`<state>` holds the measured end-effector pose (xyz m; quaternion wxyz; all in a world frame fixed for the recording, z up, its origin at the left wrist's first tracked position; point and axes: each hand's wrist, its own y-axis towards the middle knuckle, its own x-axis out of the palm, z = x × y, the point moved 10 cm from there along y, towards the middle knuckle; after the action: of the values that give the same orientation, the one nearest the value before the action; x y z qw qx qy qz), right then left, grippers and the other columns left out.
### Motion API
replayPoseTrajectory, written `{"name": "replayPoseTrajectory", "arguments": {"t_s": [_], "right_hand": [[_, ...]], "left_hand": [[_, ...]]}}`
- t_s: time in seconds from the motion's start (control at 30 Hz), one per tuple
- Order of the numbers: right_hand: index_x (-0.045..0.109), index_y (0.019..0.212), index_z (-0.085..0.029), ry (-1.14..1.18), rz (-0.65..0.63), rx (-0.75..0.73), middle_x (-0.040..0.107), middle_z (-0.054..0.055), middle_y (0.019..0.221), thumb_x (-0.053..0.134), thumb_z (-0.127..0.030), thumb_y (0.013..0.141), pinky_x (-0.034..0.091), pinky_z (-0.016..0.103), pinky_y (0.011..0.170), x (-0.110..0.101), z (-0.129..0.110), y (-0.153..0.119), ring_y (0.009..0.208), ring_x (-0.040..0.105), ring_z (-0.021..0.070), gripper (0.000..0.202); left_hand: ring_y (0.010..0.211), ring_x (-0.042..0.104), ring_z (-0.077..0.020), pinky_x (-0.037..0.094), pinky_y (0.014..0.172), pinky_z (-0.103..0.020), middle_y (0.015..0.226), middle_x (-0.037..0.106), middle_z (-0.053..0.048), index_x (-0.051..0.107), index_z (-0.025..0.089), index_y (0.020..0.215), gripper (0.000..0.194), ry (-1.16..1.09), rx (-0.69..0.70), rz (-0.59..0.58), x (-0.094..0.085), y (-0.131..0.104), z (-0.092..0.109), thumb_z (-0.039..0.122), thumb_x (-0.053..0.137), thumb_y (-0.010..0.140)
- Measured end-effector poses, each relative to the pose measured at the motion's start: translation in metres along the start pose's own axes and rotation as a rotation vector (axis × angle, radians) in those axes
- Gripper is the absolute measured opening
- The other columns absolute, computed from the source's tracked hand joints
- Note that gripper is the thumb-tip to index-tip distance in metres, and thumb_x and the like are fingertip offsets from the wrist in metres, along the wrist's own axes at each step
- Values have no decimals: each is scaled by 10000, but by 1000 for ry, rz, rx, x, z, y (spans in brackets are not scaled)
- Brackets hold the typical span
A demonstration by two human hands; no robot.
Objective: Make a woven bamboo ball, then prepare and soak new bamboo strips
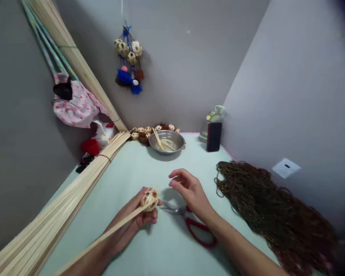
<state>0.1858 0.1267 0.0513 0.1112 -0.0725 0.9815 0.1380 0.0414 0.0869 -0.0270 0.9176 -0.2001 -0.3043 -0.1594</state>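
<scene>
My left hand [142, 218] is closed around a small woven ball [149, 200] made of pale flat strips. From the ball a long loose strip [109, 233] runs down to the lower left, across my left forearm. My right hand [188, 188] is raised to the right of the ball, apart from it, fingers curved and spaced with nothing visible between them. Below that hand, red-handled scissors [199, 234] lie on the table, their blades pointing left toward the ball; my right wrist partly covers them.
Bundled pale strips [74, 207] lie along the left. A metal bowl [167, 142] holding strips stands at the back, near several woven balls [140, 130]. At back right are a phone [214, 137] and a glass jug [204, 130]. Dark brown strands [264, 203] spread on the right.
</scene>
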Motion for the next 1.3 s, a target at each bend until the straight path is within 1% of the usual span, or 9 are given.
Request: {"name": "replayPoseTrajectory", "arguments": {"t_s": [0.1, 0.2, 0.27, 0.37, 0.5, 0.63, 0.8, 1.03, 1.3], "right_hand": [[585, 1255, -238, -105, -234, -313, 566, 98, 1251, 688, -225, 890, 487, 358, 929, 37, -41, -18, 1116, 558, 215, 379], [558, 1332, -265, -200, -359, -434, 610, 88, 1238, 706, -236, 883, 457, 369, 975, 57, -53, -31, 1141, 543, 218, 474], [620, 1248, -253, -197, -308, -380, 667, 67, 1105, 706, -252, 884, 482, 351, 909, 53, -49, -27, 1026, 587, 204, 375], [686, 1063, -224, -45, -146, -146, 682, 47, 1014, 749, -273, 839, 517, 321, 810, 33, -28, -14, 933, 622, 196, 238], [679, 986, -206, 162, -105, 78, 681, 35, 1013, 777, -269, 792, 536, 308, 800, 32, -7, -9, 933, 646, 198, 227], [666, 962, -195, 220, -151, 96, 665, 31, 989, 783, -268, 772, 545, 310, 804, 44, -2, -12, 918, 646, 192, 234], [632, 938, -196, 338, -204, 165, 650, 14, 953, 800, -283, 758, 552, 298, 738, 57, 9, -16, 811, 656, 166, 261], [606, 912, -202, 326, -182, 171, 660, 16, 953, 779, -237, 766, 553, 303, 764, 61, 11, -17, 874, 664, 183, 229], [628, 961, -224, 219, -164, 56, 568, 45, 1134, 754, -237, 802, 581, 333, 809, 57, 8, -17, 966, 657, 202, 204]], "left_hand": [[586, 593, -117, 527, 555, -231, 759, 644, -14, 637, 149, 926, 322, 22, -7, 34, -2, -3, -5, 456, 543, 958], [547, 575, -126, 518, 526, -246, 671, 595, 9, 604, 159, 819, 395, 157, 61, 75, -10, -2, -2, 535, 542, 927], [508, 559, -132, 492, 483, -250, 634, 589, 13, 590, 168, 840, 443, 261, 137, 90, -13, -1, 5, 592, 492, 923], [476, 532, -115, 443, 456, -220, 611, 571, 46, 574, 194, 966, 387, 438, 279, 182, -18, -7, 25, 571, 501, 929], [825, 652, -135, 530, 768, -241, 906, 642, 15, 585, 231, 1015, 218, 668, 528, 279, -9, -27, 57, 405, 645, 898], [988, 637, -171, 523, 911, -281, 977, 636, 1, 630, 228, 966, 127, 730, 627, 255, 2, -34, 67, 332, 652, 896], [938, 634, -157, 541, 886, -269, 932, 626, 3, 650, 220, 912, 55, 766, 665, 257, -1, -34, 69, 272, 650, 895], [939, 617, -148, 550, 871, -259, 940, 613, 3, 653, 231, 924, 26, 793, 728, 258, 1, -38, 74, 232, 633, 906], [899, 635, -145, 554, 844, -253, 910, 632, 8, 683, 239, 899, 51, 833, 739, 259, 2, -40, 77, 210, 642, 887]]}}
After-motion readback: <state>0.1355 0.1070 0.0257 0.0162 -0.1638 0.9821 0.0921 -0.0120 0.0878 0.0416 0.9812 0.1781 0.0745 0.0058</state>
